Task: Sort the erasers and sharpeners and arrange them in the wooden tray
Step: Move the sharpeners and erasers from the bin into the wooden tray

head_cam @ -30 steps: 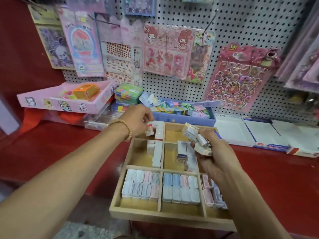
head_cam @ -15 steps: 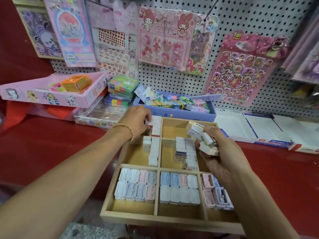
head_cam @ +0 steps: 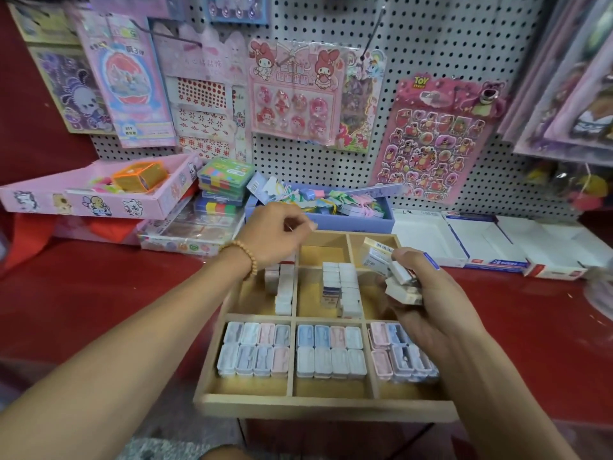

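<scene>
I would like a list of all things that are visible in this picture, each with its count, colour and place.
wooden tray: one, light wood, on the red counter
sharpeners: many, pastel blue, pink and white, front three compartments
erasers: many, white, middle-row compartments
blue box: one, behind the tray
pink box: one, far left
sticker sheets: several, mostly pink, on the pegboard
white boxes: several, right of the tray
left hand: fingers curled, above the tray's back-left
right hand: grips several erasers
</scene>
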The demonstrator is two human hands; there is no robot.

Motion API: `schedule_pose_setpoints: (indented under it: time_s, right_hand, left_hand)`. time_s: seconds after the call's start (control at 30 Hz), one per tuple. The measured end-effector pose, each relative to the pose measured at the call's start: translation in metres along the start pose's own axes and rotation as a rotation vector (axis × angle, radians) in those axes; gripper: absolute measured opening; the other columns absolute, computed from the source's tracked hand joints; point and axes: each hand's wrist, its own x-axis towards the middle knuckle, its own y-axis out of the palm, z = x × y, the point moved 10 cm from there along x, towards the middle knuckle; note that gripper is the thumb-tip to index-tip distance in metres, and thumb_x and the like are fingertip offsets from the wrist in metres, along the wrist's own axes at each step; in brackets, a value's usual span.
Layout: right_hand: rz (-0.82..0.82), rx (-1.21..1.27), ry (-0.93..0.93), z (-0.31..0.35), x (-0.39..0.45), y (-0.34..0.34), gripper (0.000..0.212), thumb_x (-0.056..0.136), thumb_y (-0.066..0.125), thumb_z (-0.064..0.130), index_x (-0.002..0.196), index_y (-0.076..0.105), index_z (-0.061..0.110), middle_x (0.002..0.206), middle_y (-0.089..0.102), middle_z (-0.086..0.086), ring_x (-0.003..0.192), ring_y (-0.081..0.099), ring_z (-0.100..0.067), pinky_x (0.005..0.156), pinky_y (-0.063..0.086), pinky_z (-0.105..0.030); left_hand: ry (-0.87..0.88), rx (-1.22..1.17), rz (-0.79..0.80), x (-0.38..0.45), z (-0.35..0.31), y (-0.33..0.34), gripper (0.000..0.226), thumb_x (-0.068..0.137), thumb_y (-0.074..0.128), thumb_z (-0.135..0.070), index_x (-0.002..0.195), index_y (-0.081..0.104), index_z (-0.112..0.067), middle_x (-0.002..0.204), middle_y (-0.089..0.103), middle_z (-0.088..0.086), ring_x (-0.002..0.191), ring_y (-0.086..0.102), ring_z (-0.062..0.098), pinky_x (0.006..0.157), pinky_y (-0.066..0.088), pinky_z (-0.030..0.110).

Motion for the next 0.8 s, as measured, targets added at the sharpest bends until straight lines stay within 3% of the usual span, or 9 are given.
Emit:
schedule_pose_setpoints:
  time_s: [0.1, 0.17, 0.23, 0.4, 0.53, 0.7, 0.8]
  right_hand:
    - [0.008, 0.007, -0.035, 0.012, -0.009, -0.006, 0.010, 0.088, 0.066, 0.005, 0.079, 0.065, 0.007, 0.073, 0.070, -0.010, 0.071, 0.062, -0.019, 0.056, 0.053, -0.024]
    - [0.021, 0.016, -0.059, 0.022, -0.016, -0.009, 0.011, 0.090, 0.064, 0.005, 0.079, 0.065, 0.007, 0.066, 0.070, -0.008, 0.062, 0.063, -0.016, 0.056, 0.052, -0.026]
    - [0.017, 0.025, -0.083, 0.031, -0.022, -0.016, 0.013, 0.090, 0.063, 0.005, 0.078, 0.065, 0.008, 0.063, 0.067, -0.007, 0.053, 0.061, -0.013, 0.052, 0.049, -0.025]
    - [0.027, 0.087, -0.125, 0.045, -0.028, -0.038, 0.005, 0.086, 0.066, 0.002, 0.081, 0.066, 0.005, 0.073, 0.062, -0.012, 0.059, 0.055, -0.016, 0.056, 0.043, -0.027]
    - [-0.043, 0.142, -0.122, 0.043, -0.036, -0.063, 0.011, 0.091, 0.061, -0.001, 0.081, 0.060, 0.002, 0.060, 0.060, -0.008, 0.043, 0.054, -0.010, 0.037, 0.041, -0.019]
    - [-0.163, 0.115, -0.095, 0.035, -0.030, -0.103, 0.006, 0.086, 0.068, 0.004, 0.082, 0.063, 0.005, 0.075, 0.058, -0.012, 0.057, 0.051, -0.019, 0.038, 0.041, -0.019]
    - [-0.179, 0.127, -0.089, 0.034, -0.028, -0.115, 0.007, 0.085, 0.069, 0.004, 0.082, 0.064, 0.004, 0.071, 0.059, -0.011, 0.057, 0.052, -0.018, 0.039, 0.042, -0.019]
  left_hand:
    - [-0.011, -0.407, 0.301, -0.020, -0.057, 0.040, 0.013, 0.095, 0.061, -0.021, 0.091, 0.071, -0.014, 0.089, 0.072, 0.007, 0.078, 0.072, 0.017, 0.069, 0.058, 0.030]
    - [-0.005, -0.556, 0.424, -0.030, -0.086, 0.060, 0.008, 0.094, 0.061, -0.013, 0.095, 0.069, -0.016, 0.092, 0.070, 0.008, 0.080, 0.071, 0.019, 0.073, 0.059, 0.034]
    - [0.011, -0.661, 0.462, -0.034, -0.105, 0.070, 0.012, 0.091, 0.063, -0.003, 0.097, 0.068, -0.013, 0.093, 0.065, 0.013, 0.078, 0.069, 0.016, 0.072, 0.060, 0.033]
    - [-0.010, -0.700, 0.392, -0.036, -0.126, 0.073, 0.016, 0.079, 0.071, 0.009, 0.084, 0.069, -0.007, 0.076, 0.065, 0.007, 0.063, 0.067, 0.014, 0.065, 0.060, 0.026]
    - [-0.005, -0.590, 0.298, -0.032, -0.126, 0.074, 0.024, 0.075, 0.074, 0.010, 0.080, 0.068, -0.012, 0.077, 0.065, 0.007, 0.066, 0.068, 0.019, 0.060, 0.055, 0.024]
    - [0.143, 0.143, 0.271, -0.028, -0.112, 0.086, 0.025, 0.073, 0.081, -0.007, 0.090, 0.067, -0.020, 0.083, 0.061, -0.008, 0.078, 0.057, 0.009, 0.068, 0.045, 0.020]
    - [0.203, 0.385, 0.337, -0.035, -0.110, 0.114, 0.020, 0.077, 0.077, -0.013, 0.087, 0.063, -0.023, 0.089, 0.061, -0.008, 0.088, 0.058, 0.011, 0.072, 0.041, 0.020]
